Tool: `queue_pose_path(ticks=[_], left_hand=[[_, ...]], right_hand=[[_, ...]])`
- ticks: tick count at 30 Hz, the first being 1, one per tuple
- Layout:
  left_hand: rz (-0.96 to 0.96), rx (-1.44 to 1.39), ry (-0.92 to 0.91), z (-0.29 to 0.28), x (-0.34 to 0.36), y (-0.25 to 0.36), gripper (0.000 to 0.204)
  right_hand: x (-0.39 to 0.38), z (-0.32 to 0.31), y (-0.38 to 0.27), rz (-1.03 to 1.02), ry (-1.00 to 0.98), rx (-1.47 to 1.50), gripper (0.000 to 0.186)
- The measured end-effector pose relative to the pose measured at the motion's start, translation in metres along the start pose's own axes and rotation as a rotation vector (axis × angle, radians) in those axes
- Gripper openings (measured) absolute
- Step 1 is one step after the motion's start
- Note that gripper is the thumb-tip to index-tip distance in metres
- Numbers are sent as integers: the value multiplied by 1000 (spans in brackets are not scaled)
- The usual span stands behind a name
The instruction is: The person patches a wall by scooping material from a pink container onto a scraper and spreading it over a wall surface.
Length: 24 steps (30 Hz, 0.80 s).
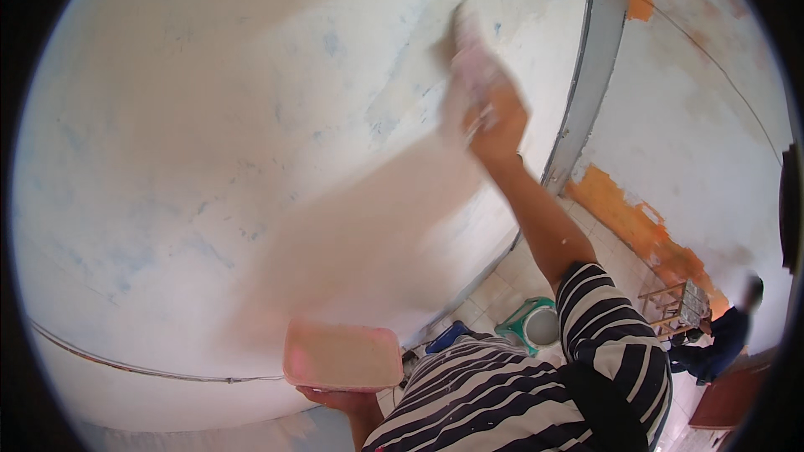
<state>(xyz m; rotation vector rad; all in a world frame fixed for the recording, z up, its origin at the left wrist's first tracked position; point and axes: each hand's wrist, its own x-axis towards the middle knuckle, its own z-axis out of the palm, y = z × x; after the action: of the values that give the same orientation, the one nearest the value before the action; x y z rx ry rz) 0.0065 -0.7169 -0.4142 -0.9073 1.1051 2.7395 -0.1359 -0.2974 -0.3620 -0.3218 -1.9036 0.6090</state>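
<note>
My right hand (496, 113), raised against the upper part of the wall (193, 117), is closed around a tool that looks like a putty knife (471, 37). Motion smears the tool, and its far end is at or close to the wall surface. Low down, near the wall, my left hand (343, 399) supports a pink rectangular tub (343, 357) from beneath. Pale, smooth paste like wall putty (347, 351) fills much of the tub. Off-white coating covers the wall, with bluish specks and a greyer patch around the tool.
On the tiled floor stand a green-rimmed bucket (542, 326) and a dark blue object (448, 336). A cable (151, 375) runs along the lower wall. To the right, a person in dark clothes (724, 339) is beside a wooden stool (674, 305). A grey frame (586, 83) divides the walls.
</note>
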Motion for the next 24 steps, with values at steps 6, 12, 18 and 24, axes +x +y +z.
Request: queue_pose_path(ticks=[6,12,18,24], left_hand=[[36,-14,-268,7,8,-17,73],[135,39,-108,25,5,-19,72],[89,28,-44,56,5,-12,70],[33,-10,-154,28,12,-27,71]], right_hand=[[-44,-28,-92,-586,-971,247,49],[72,-35,-41,0,37,86,29],[-59,-14,-93,-544,-514,62,43],[13,-26,-14,-471,-140,-96,29]])
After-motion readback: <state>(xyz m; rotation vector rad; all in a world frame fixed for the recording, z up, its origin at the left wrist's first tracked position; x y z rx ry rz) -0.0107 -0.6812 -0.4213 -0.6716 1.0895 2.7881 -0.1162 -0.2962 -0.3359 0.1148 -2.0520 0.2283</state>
